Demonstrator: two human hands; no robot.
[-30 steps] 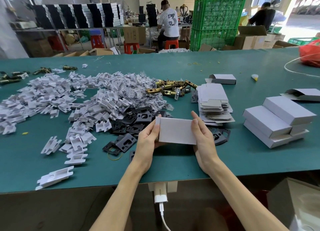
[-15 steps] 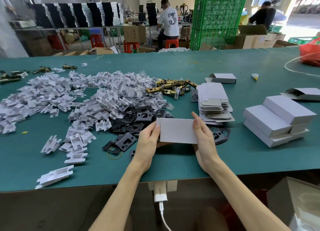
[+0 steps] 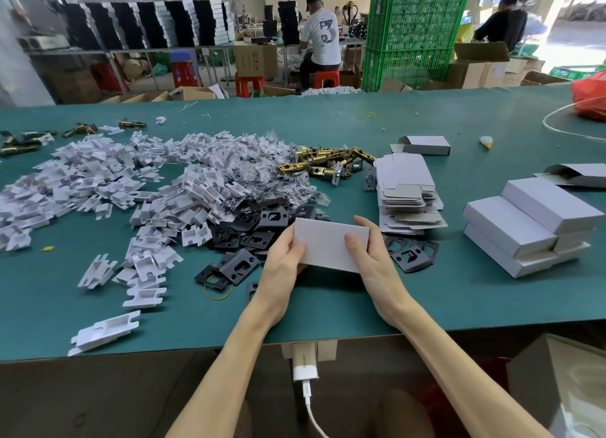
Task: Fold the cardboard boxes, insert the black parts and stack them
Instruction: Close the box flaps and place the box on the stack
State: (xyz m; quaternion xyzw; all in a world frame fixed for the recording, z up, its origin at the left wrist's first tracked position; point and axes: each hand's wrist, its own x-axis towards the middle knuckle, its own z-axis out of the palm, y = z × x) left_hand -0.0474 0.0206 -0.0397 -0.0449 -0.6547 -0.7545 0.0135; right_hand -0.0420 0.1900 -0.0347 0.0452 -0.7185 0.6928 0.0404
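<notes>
Box [image 3: 331,247] sits between your hands just above the bench [image 3: 426,306], near its front edge. Your left hand [image 3: 282,257] grips the left end with the thumb on top. Your right hand [image 3: 373,260] grips the right end, thumb on the broad face and a finger over the far edge. The long axis runs left to right across you, with the right end a little lower, and the broad face is tilted up toward you. Both ends are hidden by your hands, so I cannot tell whether the flaps are tucked or whether a part is inside.

My judgement is that this box is at the closing stage and has yet to be stacked. Well right of the box, the stack [image 3: 531,224] holds several closed boxes. Behind it to the right lies a pile of flat blanks [image 3: 406,195], so much folding remains. Black parts [image 3: 259,227] lie just behind and on either side of the box, with white inserts [image 3: 114,182] heaped further left.
</notes>
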